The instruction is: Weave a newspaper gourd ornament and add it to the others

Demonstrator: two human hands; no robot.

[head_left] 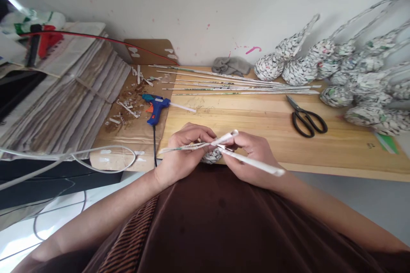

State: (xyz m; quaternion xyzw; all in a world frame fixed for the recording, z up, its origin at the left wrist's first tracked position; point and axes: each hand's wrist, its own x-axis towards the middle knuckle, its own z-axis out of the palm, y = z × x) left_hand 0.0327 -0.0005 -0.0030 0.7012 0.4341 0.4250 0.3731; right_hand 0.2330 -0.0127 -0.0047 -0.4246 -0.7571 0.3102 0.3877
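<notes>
Close to my body at the table's front edge is a small piece woven from rolled newspaper (212,156), partly hidden under my hands. My left hand (187,147) is closed around its left side, the fingers pinching at the base of the paper strips. From the right, my right hand (251,153) pinches a rolled paper strip (256,163) where it meets the weave. Another strip end (229,136) sticks up between the hands, and a thinner strip (179,149) points left across my left hand.
Long paper rolls (243,87) lie along the back of the wooden board (224,115). A blue glue gun (155,108) rests on cardboard (128,136) at left, near stacked newspapers (92,81). Black-handled scissors (306,119) lie at right, before several woven gourd shapes (299,70). A grey cloth (230,66) lies behind.
</notes>
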